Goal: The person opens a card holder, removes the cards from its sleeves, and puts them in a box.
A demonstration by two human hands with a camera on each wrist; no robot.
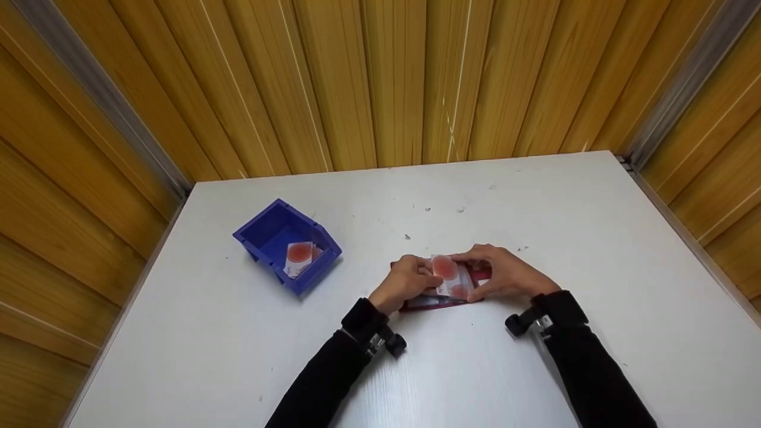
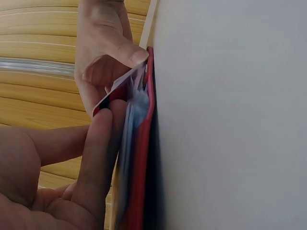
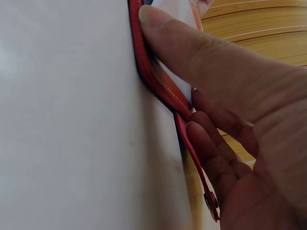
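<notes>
A red card holder (image 1: 432, 306) with clear plastic sleeves (image 2: 125, 143) lies opened on the white table. My left hand (image 1: 407, 279) pinches a white card (image 1: 445, 268) with a red circle between thumb and fingers, over the sleeves. From the other side, my right hand (image 1: 505, 273) grips the holder's right part, its thumb (image 3: 168, 33) along the near edge and its fingers behind. A second red circle (image 1: 459, 290) shows beneath the held card. The holder's strap with a metal snap (image 3: 209, 199) sticks out beside my right fingers.
A blue plastic bin (image 1: 285, 238) stands left of the hands, with several similar red-circle cards (image 1: 298, 257) inside. Yellow wood-patterned walls (image 1: 392, 83) enclose the white table (image 1: 178, 333) at the back and sides.
</notes>
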